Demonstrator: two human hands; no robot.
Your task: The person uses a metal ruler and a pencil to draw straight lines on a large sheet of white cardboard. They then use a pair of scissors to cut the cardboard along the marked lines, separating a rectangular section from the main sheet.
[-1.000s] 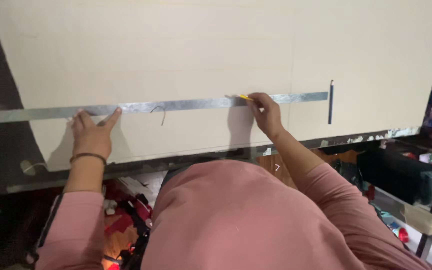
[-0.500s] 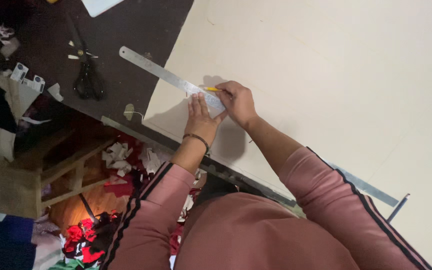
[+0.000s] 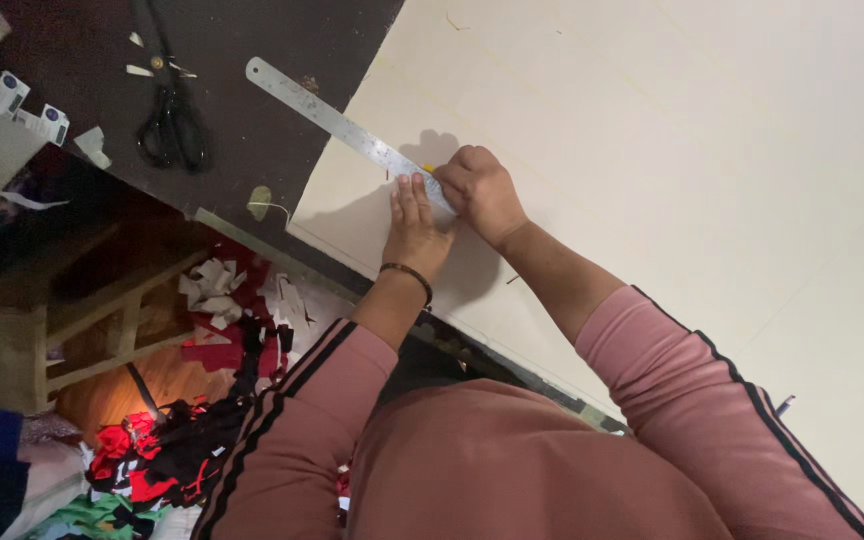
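I see both hands have closed up since 1 s ago; marking now sits at the sheet's near-left corner. Left hand (image 3: pixel 415 225), fingers flat, pins the steel ruler (image 3: pixel 347 128) on the cream sheet (image 3: pixel 672 150). Right hand (image 3: pixel 480 188) curled round a yellow pencil (image 3: pixel 428 167), prob. tip down. Scissors (image 3: pixel 172 120) beyond.

Dim overall, with soft indoor light from above. Brightest on the cream sheet (image 3: pixel 672 150), evenly lit and free of glare. A faint sheen along the steel ruler (image 3: pixel 332 120). Soft grey shadows (blurred at the edges) thrown up and leftward from the left hand (image 3: pixel 414 225) and right hand (image 3: pixel 482 190) onto the sheet. Murky over the dark tabletop (image 3: pixel 252 40), the scissors (image 3: pixel 167 125) barely separated from it. Warm orange glow low at left beneath the wooden stool (image 3: pixel 102 320). Slight softness throughout, grain in the dark corners, fabric scraps (image 3: pixel 152 460) smeared and indistinct.
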